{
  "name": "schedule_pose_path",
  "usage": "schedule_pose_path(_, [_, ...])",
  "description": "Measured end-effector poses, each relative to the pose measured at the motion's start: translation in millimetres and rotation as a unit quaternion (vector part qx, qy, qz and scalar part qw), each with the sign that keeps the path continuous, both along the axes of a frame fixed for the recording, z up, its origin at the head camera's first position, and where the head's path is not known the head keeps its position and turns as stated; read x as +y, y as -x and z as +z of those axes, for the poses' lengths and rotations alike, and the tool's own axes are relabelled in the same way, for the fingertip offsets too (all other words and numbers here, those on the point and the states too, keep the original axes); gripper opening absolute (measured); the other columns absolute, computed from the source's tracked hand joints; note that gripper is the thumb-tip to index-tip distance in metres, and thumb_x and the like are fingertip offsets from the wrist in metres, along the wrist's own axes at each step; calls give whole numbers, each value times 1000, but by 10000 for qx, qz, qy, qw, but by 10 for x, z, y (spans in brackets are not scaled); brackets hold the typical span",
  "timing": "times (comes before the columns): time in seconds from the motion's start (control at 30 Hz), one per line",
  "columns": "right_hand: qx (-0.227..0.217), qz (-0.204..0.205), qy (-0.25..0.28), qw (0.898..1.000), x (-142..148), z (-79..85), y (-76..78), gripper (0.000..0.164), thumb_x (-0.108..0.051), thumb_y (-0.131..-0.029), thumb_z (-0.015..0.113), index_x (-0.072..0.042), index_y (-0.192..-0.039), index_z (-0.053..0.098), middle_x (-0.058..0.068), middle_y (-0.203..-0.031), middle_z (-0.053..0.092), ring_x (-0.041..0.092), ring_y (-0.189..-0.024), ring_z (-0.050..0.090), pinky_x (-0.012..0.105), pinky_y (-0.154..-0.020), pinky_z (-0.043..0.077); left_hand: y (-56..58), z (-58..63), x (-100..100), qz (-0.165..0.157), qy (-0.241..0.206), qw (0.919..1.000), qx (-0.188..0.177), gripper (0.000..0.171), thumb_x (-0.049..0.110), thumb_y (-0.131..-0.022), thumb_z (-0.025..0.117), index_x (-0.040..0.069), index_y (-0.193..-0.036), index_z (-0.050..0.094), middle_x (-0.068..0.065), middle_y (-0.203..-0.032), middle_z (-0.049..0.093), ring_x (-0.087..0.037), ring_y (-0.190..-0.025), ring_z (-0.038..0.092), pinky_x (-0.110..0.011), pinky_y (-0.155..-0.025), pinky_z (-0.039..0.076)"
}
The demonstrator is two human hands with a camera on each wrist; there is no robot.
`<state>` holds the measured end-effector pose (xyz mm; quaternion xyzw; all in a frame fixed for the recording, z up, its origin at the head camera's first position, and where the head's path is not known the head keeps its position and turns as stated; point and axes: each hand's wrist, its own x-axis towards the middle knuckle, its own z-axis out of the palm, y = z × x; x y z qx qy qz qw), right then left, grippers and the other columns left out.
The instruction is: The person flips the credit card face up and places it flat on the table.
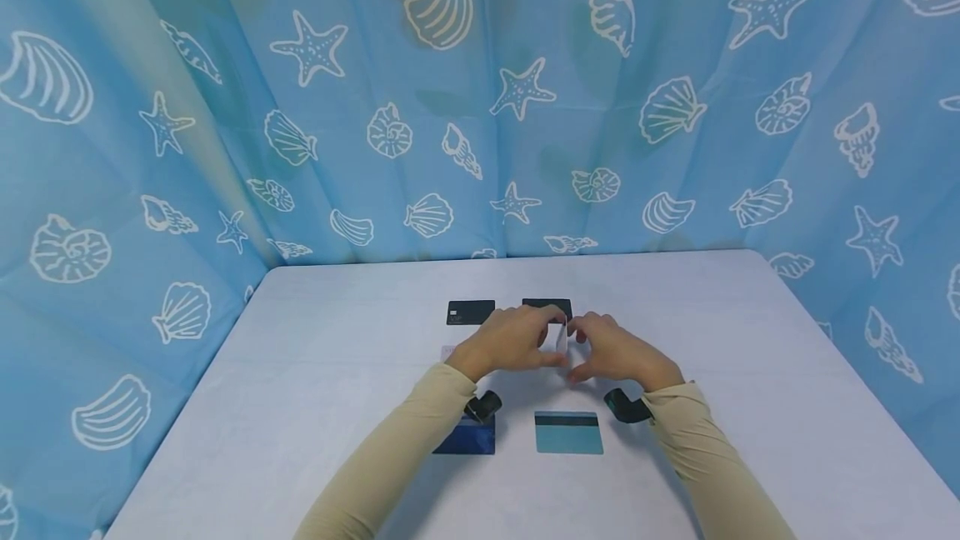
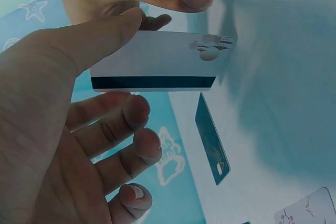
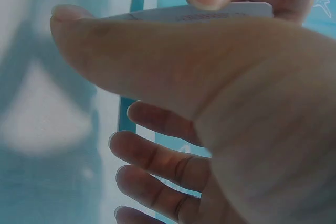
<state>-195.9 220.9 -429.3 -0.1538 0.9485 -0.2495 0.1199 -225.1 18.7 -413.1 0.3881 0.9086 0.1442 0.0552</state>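
The left hand [image 1: 517, 340] has its thumb and fingers curved, and we see it pinch a white magnetic-stripe card [image 2: 152, 59]. The right hand [image 1: 611, 348] faces it from the right, its fingers loosely bent and parted from the thumb; we see it just beside the card but cannot tell whether it touches it. The card stands on edge between the two hands, over the far middle of the table; we cannot tell whether its lower edge meets the surface.

Largest around us is the blue curtain [image 1: 525, 148], printed with white shells and starfish, along the far, left and right sides. Before it we have the white table [image 1: 300, 340], and over it two beige sleeves [image 1: 390, 457] reach from the near side.

Among the things lying there, we find a light-blue striped card [image 1: 568, 436] near right and a dark blue card [image 1: 468, 437] near left, partly under the left forearm. Far left lies a black VIP card [image 1: 470, 312], and far right another black card [image 1: 546, 303], partly hidden by the left hand. Smallest in our sight, a pale card [image 1: 447, 352] peeks out beside the left wrist.
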Motion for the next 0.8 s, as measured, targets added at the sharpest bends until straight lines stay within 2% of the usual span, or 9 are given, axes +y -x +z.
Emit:
schedule_pose_path(0.33, [-271,-174,61,9995,-76,-44,7,73,-24,-74,94,0,-132,58,12,-115,62,27,-107,51,51,-97,53,-20,15,5,65,-18,9999,-147,67,53,-90,76,17,-144,57,1,-96,72,-8,-77,60,-18,-61,47])
schedule_pose_path(0.8, [-188,-176,90,9996,-87,-94,25,65,-23,-78,91,2,-129,60,12,-113,63,27,-106,52,53,-97,53,-11,9,-6,73,-90,9998,-140,66,55,-92,73,18,-143,57,4,-92,68,-8,-77,59,-18,-61,47])
